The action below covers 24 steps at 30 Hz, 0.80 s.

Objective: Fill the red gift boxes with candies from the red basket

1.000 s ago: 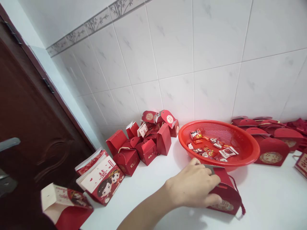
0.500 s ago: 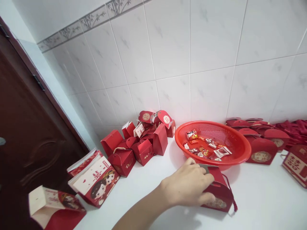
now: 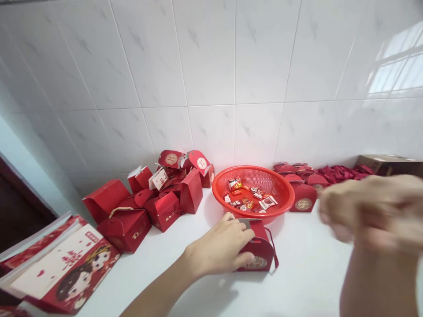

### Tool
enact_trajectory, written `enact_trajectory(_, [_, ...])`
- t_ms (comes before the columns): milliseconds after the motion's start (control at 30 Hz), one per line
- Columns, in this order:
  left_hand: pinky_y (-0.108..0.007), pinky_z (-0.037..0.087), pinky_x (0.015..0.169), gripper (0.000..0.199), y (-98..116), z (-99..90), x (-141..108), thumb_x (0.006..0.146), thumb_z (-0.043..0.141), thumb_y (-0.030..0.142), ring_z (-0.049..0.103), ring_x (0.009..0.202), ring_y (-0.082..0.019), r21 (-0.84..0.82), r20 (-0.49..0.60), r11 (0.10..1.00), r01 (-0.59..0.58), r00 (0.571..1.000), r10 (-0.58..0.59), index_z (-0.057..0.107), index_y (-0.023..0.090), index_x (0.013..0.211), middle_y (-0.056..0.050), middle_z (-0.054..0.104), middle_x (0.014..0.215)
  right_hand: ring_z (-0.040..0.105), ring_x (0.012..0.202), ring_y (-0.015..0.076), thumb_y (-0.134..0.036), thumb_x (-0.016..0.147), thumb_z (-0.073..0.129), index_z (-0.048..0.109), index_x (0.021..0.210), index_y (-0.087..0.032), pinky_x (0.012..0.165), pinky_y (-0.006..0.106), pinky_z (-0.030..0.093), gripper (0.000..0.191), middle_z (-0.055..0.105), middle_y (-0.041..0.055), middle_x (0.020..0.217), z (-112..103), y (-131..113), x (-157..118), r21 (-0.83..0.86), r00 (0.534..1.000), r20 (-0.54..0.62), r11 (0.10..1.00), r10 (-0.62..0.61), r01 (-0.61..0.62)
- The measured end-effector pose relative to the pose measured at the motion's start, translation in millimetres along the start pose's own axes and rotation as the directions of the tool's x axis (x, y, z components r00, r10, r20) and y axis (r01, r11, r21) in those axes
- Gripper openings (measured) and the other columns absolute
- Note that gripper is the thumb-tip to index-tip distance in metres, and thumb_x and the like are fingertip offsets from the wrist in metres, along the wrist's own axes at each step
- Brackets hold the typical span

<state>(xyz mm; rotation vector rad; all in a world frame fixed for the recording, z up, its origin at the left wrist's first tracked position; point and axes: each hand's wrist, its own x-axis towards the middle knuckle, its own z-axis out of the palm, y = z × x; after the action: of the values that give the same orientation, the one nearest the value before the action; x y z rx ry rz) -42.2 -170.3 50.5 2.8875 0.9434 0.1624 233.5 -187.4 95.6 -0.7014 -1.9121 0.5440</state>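
The work surface is a plain white tabletop [image 3: 304, 273], set against a wall of marbled white tiles [image 3: 211, 57]. A barred window reflection [image 3: 401, 61] shows at upper right; part of a dark door [image 3: 20, 198] shows at the left edge. Red gift boxes [image 3: 191, 191] are clustered at left, behind a carton printed with cartoon figures [image 3: 62, 264]. A red basket [image 3: 291, 200] containing wrapped sweets [image 3: 267, 202] stands at centre. To its right are a second group of red boxes [image 3: 303, 193], a heap of dark red ribbon [image 3: 343, 172] and a brown cardboard box [image 3: 370, 164]. The red box being handled [image 3: 261, 240] rests on the tabletop directly in front of the basket, its tasselled cord at the right end. The left hand [image 3: 220, 246] grips this box, thumb against the front panel, fingers over the top. The right hand [image 3: 373, 211] is raised and blurred, fingers curled; whether it holds anything cannot be determined. Compared with half a second earlier, the view has turned right, the right hand has entered, the cardboard box has appeared, and the left hand maintains its position.
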Motion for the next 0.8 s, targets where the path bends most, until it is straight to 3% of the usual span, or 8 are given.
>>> enact_trajectory(100, [-0.036, 0.042, 0.083, 0.023, 1.2, -3.0, -1.1, 0.094, 0.054, 0.038, 0.061, 0.077, -0.022, -0.017, 0.002, 1.000, 0.004, 1.000, -0.004, 0.068, 0.020, 0.094, -0.004, 0.067, 0.082, 0.067, 0.070, 0.0174, -0.039, 0.084, 0.076, 0.065, 0.072, -0.020, 0.063, 0.030, 0.051, 0.025, 0.073, 0.0056, 0.075, 25.1, -12.0, 26.7, 0.036, 0.983, 0.178, 0.998, 0.047, -0.054])
enact_trajectory(167, [-0.036, 0.042, 0.083, 0.021, 1.6, -6.6, -2.9, 0.093, 0.055, 0.037, 0.061, 0.078, -0.023, -0.036, 0.009, 0.999, 0.016, 1.000, -0.016, 0.069, 0.022, 0.094, -0.004, 0.067, 0.082, 0.066, 0.075, 0.0162, -0.031, 0.089, 0.068, 0.072, 0.086, -0.019, 0.067, 0.027, 0.050, 0.013, 0.074, 0.0035, 0.083, 44.7, -9.1, 44.4, -0.139, 0.914, 0.378, 0.985, 0.147, -0.100])
enact_trajectory(300, [-0.035, 0.044, 0.082, 0.018, 2.5, -14.6, -9.6, 0.091, 0.057, 0.034, 0.061, 0.080, -0.024, -0.094, 0.046, 0.995, 0.032, 0.999, -0.027, 0.071, 0.026, 0.100, -0.003, 0.068, 0.084, 0.061, 0.069, 0.0129, -0.005, 0.086, 0.054, 0.073, 0.084, -0.016, 0.062, 0.022, 0.042, 0.022, 0.071, 0.0011, 0.078, 78.0, 12.4, 59.5, -0.445, 0.774, 0.527, 0.890, 0.350, -0.099])
enact_trajectory(400, [-0.034, 0.045, 0.080, 0.020, 3.8, -16.1, -15.0, 0.089, 0.060, 0.032, 0.063, 0.081, -0.023, -0.116, 0.097, 0.993, -0.003, 0.995, 0.014, 0.072, 0.030, 0.104, -0.002, 0.070, 0.086, 0.060, 0.069, 0.0114, 0.001, 0.078, 0.055, 0.075, 0.085, -0.017, 0.060, 0.020, 0.040, 0.027, 0.071, 0.0004, 0.080, 92.7, 26.4, 55.6, -0.444, 0.650, 0.649, 0.891, 0.395, -0.097])
enact_trajectory(500, [-0.032, 0.047, 0.075, 0.029, 4.5, -12.6, -18.1, 0.084, 0.067, 0.031, 0.065, 0.086, -0.025, -0.101, 0.117, 0.995, 0.014, 0.993, -0.002, 0.072, 0.032, 0.113, -0.003, 0.072, 0.089, 0.056, 0.065, 0.0103, -0.005, 0.079, 0.061, 0.076, 0.095, -0.019, 0.059, 0.020, 0.038, 0.025, 0.069, -0.0014, 0.079, 97.7, 30.6, 48.4, -0.398, 0.584, 0.712, 0.909, 0.390, -0.121])
enact_trajectory(600, [-0.030, 0.047, 0.073, 0.032, 3.7, -7.1, -19.1, 0.082, 0.069, 0.033, 0.065, 0.086, -0.025, -0.133, 0.092, 0.991, 0.020, 0.996, -0.008, 0.072, 0.033, 0.114, -0.003, 0.072, 0.091, 0.048, 0.058, 0.0102, -0.012, 0.080, 0.062, 0.074, 0.089, -0.021, 0.053, 0.021, 0.032, 0.017, 0.062, -0.0032, 0.069, 94.7, 25.2, 42.0, -0.456, 0.571, 0.698, 0.883, 0.433, -0.112])
enact_trajectory(733, [-0.029, 0.047, 0.072, 0.030, 3.5, -3.3, -20.9, 0.084, 0.068, 0.036, 0.066, 0.083, -0.024, -0.148, 0.077, 0.988, 0.044, 0.996, -0.033, 0.072, 0.035, 0.114, -0.004, 0.071, 0.090, 0.048, 0.062, 0.0131, -0.016, 0.075, 0.066, 0.065, 0.077, -0.020, 0.053, 0.024, 0.027, 0.004, 0.059, -0.0014, 0.070, 86.5, 11.7, 33.4, -0.668, 0.657, 0.526, 0.740, 0.541, -0.074])
enact_trajectory(800, [-0.028, 0.046, 0.069, 0.032, 5.1, -3.8, -22.1, 0.084, 0.069, 0.036, 0.066, 0.083, -0.024, -0.136, 0.096, 0.988, 0.070, 0.994, -0.057, 0.071, 0.035, 0.116, -0.004, 0.071, 0.092, 0.051, 0.064, 0.0149, -0.017, 0.072, 0.069, 0.064, 0.080, -0.019, 0.053, 0.025, 0.026, 0.010, 0.060, -0.0001, 0.071, 84.7, 5.7, 29.0, -0.769, 0.665, 0.432, 0.634, 0.609, -0.080])
